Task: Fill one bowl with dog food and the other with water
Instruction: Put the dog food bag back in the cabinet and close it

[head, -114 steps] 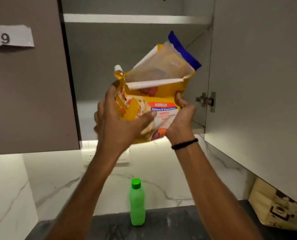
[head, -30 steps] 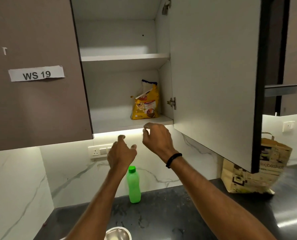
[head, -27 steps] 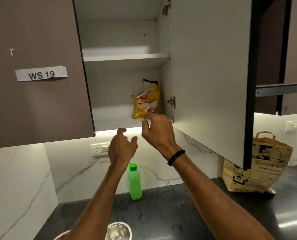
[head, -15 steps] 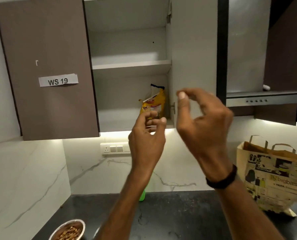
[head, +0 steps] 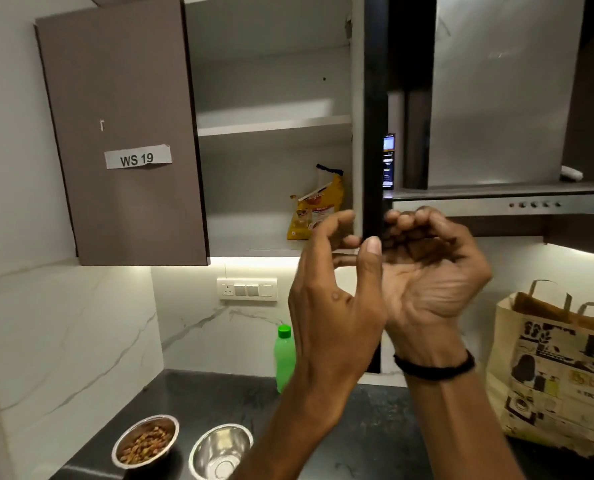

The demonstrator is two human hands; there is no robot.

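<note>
Steel is gleaming low at my left, where two bowls are sitting side by side near the counter's (head: pixel 219 393) front edge. The left bowl (head: pixel 146 441) is holding brown kibble. The right bowl (head: pixel 221 448) is showing bare metal inside, and I cannot tell whether any water is lying in it. Dark counter is running free between them and the green bottle (head: pixel 284 358), which is standing upright and capped by the marble wall. A paper bag (head: pixel 558 368) is closing off the counter at my right.

I am holding both hands up before the open cabinet (head: pixel 274 123), level with its bottom edge. The dark edge of its swung-out door (head: pixel 375 133) is standing just behind my fingers. My left hand (head: pixel 333 306) is showing its back, thumb up, fingers loosely bent and gripping nothing. My right hand (head: pixel 427 271) is facing me palm-first, fingers cupped over, also empty.

The yellow food bag (head: pixel 318 209) is standing at the right end of the lower shelf, its top flap sticking up.
</note>
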